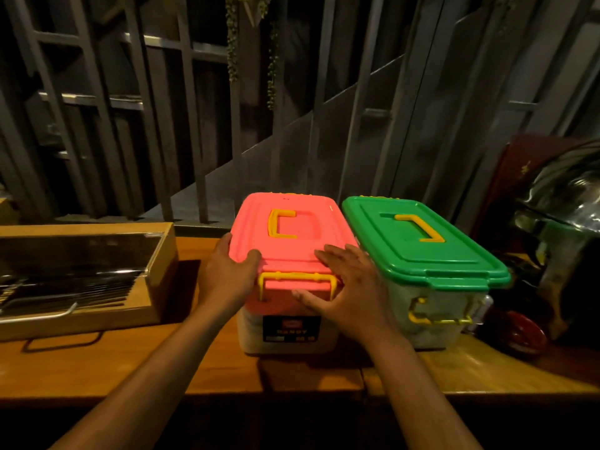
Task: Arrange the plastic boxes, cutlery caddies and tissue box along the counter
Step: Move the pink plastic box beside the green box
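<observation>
A clear plastic box with a pink lid (289, 222) and yellow handle stands on the wooden counter (130, 368). Right beside it, almost touching, stands a like box with a green lid (418, 248). My left hand (230, 271) grips the pink box's near left corner, thumb on the lid. My right hand (347, 284) lies on its near right corner, fingers spread over the lid and the yellow front latch. A wooden cutlery caddy (81, 274) with a clear lid and metal cutlery inside sits at the left. No tissue box is in view.
A shiny metal pot lid (565, 203) and a dark red bowl (522, 332) crowd the counter's right end. A grey metal stair railing (194, 125) runs behind the counter. A gap of bare wood lies between the caddy and the pink box.
</observation>
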`<state>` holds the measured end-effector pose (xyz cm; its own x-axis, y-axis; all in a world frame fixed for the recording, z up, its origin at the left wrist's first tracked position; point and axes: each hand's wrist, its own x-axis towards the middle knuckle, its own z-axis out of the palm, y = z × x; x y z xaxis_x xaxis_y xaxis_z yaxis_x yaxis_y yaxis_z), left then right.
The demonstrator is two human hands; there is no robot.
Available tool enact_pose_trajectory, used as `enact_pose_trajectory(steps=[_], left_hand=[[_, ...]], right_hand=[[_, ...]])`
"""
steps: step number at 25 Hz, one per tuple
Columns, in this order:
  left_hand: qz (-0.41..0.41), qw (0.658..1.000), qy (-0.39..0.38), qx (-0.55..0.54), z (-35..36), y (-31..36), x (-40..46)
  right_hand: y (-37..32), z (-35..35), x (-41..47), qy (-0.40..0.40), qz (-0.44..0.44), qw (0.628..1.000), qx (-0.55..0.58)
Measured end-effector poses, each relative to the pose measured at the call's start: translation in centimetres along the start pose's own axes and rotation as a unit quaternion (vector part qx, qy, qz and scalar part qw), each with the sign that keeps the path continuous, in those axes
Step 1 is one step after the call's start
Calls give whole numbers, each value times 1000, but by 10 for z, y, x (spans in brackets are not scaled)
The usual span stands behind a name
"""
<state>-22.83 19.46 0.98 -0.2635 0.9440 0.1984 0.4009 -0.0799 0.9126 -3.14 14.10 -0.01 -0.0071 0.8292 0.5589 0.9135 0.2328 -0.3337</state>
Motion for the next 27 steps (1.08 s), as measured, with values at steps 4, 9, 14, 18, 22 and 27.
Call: enact_pose_trajectory(steps=[4,9,14,18,22,27], left_hand=[[13,1000,-1,-5,11,7,1],[5,1000,11,7,15,7,1],[31,999,-21,27,10,4,1],[106,988,-57,98,-24,-1,2],[210,954,11,212,-78,-11,5],[247,922,57,294,-152,-46,17]], right_hand=[[13,2,4,16,2,1000,21],[20,4,6,22,-4,999,31],[16,5,8,50,-2,998,33],[-19,10,18,84,31,996,-7],[-79,27,26,80,6,997,-14],[-158,63,30,69,-40,997,17]])
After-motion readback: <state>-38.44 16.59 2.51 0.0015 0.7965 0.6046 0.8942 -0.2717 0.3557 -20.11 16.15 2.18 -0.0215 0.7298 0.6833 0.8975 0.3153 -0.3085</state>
